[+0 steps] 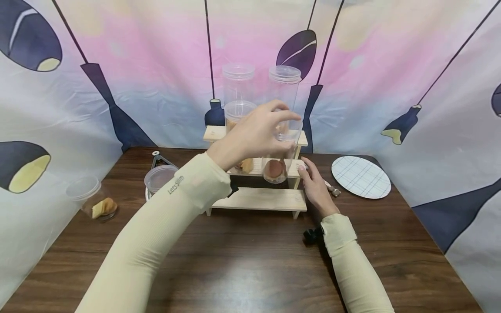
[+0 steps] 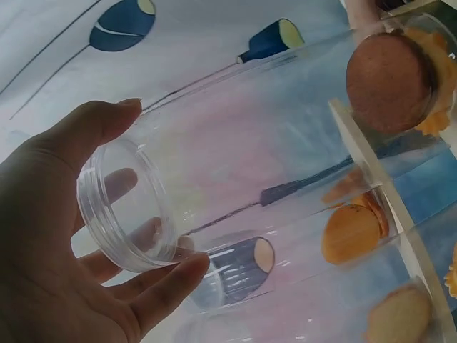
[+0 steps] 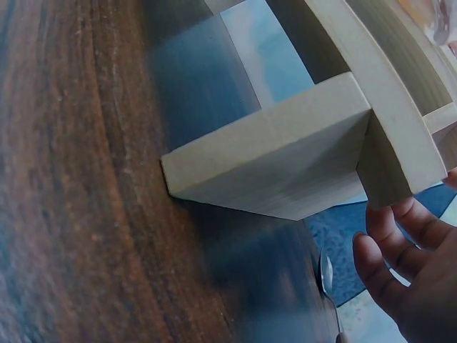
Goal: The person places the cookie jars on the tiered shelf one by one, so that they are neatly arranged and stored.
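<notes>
Three tiers of a wooden rack [image 1: 258, 199] rise from a dark wood-grain table [image 1: 242, 261] before a pink-and-blue cloth backdrop [image 1: 250, 30]. The left hand [image 1: 261, 130] clamps the top of a clear jar [image 2: 250, 136], held at the middle tier, while the right hand [image 1: 317, 188], fingers loosely bent, touches the rack's end.

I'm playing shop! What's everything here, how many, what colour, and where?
Tiered stand: one, pale wood, centre
Held jar: one, clear, centre
Other jars: five, clear, three on stand, two left
Round cookie: one, brown, held jar
Pastry: one, yellow, leftmost jar
Other treats: uncounted, orange, tan, in jars
Tongs: one, grey, left
Plate: one, checked white, right
Spoon: at least one, silver, stand's right
Table: one, brown, underneath
Backdrop: one, multicoloured, behind
Wrist devices: two, black, near centre
Sleeves: two, cream, foreground
Left grip: one, bare, holding jar
Right grip: one, bare, stand's right end
</notes>
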Motion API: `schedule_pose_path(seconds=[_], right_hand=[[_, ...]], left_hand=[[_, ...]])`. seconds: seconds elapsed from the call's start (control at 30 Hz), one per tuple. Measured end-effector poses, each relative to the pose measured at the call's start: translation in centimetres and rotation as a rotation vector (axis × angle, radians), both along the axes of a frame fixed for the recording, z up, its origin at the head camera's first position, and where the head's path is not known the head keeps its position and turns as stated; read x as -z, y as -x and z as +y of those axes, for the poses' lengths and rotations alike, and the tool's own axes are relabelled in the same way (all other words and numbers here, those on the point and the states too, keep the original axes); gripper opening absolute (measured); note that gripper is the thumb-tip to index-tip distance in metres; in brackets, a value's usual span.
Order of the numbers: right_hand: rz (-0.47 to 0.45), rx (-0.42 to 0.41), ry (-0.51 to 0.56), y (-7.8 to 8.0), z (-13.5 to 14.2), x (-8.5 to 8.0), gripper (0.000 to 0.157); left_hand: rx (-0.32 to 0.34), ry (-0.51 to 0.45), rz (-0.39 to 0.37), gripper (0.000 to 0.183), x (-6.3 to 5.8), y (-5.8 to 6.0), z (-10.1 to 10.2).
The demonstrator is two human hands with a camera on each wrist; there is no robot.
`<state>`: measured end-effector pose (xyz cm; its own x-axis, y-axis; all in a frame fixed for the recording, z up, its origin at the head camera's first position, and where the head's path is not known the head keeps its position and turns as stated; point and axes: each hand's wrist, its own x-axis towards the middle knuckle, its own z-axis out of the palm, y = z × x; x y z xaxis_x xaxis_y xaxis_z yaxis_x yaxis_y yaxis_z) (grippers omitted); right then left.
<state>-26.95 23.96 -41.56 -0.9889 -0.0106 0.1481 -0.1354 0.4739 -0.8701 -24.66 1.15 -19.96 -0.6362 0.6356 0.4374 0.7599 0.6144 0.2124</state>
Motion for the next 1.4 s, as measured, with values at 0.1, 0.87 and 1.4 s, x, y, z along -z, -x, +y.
schedule_pose_path(seconds=[0.1, 0.87, 1.4], right_hand=[[-0.005, 0.003, 0.001, 0.0, 0.0, 0.1, 0.066], [-0.009, -0.002, 0.028, 0.0, -0.1, 0.0, 0.067], [-0.025, 0.012, 0.024, 0.0, -0.2, 0.1, 0.069]], left_hand=[[-0.014, 0.004, 0.003, 0.052, -0.1, 0.7, 0.6], [-0.119, 0.066, -0.066, 0.058, 0.1, 2.6, 2.0], [-0.212, 0.095, -0.04, 0.056, 0.6, 2.5, 2.7]])
